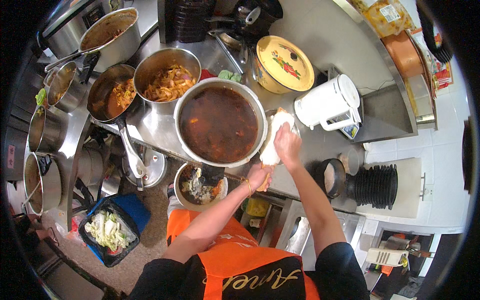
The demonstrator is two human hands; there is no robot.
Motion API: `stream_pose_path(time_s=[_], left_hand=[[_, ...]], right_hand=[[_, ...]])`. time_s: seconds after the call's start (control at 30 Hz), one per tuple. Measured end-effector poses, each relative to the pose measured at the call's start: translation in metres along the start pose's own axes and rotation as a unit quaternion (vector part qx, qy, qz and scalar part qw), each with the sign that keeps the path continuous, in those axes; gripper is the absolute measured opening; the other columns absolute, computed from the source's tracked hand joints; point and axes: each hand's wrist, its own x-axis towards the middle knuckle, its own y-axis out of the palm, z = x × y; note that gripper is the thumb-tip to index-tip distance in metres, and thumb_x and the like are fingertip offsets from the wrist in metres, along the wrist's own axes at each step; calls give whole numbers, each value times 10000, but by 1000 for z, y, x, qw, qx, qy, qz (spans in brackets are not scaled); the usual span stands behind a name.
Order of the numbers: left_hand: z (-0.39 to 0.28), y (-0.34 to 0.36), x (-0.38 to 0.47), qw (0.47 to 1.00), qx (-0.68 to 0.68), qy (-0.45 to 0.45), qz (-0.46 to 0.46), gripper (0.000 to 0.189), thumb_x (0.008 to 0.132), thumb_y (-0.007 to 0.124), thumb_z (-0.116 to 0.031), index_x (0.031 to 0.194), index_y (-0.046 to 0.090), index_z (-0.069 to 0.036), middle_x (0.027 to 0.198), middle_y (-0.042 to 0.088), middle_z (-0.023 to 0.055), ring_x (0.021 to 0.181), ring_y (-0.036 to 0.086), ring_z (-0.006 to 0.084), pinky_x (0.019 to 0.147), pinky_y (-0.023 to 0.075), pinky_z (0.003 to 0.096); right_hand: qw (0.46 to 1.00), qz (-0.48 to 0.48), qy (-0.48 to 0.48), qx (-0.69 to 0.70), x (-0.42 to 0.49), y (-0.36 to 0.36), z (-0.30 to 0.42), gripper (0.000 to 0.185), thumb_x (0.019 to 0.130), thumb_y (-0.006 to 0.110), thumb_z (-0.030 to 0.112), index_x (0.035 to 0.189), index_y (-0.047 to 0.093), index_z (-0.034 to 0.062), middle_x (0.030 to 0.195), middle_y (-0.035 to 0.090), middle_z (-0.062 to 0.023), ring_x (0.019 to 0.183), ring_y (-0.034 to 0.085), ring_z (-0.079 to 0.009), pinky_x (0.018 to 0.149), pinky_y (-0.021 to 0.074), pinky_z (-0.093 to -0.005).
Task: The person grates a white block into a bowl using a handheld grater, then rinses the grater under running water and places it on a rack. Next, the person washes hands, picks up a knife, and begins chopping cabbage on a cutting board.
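Note:
My left hand (261, 177) grips the lower tan end of a long object, possibly wooden, whose middle is covered by a white wrap (270, 146), possibly cloth or paper. My right hand (287, 144) is closed on the upper part of that white wrap, with its fingertips out of sight. Another tan tip (281, 110) shows at the far end. Just left of both hands stands a large metal pot (178, 133) full of dark red-brown broth (219, 125). Part of a shiny metal rim shows behind the wrap.
To the right are a white electric kettle (318, 103), a black pan (332, 178) and stacked black plates (375, 186). A yellow lidded enamel pot (272, 83) sits beyond. Leftward, a pot of cooked pieces (140, 75) adjoins a frying pan (107, 80). Below stand a waste bucket (183, 200) and a lined bin (123, 252).

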Motion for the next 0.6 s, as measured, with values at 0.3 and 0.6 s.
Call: stream_pose_path(time_s=[0.3, 0.6], left_hand=[[-3, -1, -4, 1000, 16, -9, -7, 191, 945, 582, -233, 908, 523, -56, 606, 532, 46, 409, 503, 158, 367, 429, 306], [-3, -4, 3, 999, 30, -7, -13, 152, 946, 552, -210, 932, 529, -60, 609, 530, 40, 414, 512, 155, 369, 448, 303]], right_hand=[[995, -77, -64, -23, 1, -2, -1, 118, 855, 621, 152, 825, 547, 66, 534, 574, -146, 499, 612, -342, 513, 482, -497], [990, -109, -72, -53, 5, 1, -3, 102, 826, 627, 114, 789, 534, 94, 512, 563, -148, 473, 624, -322, 530, 505, -496]])
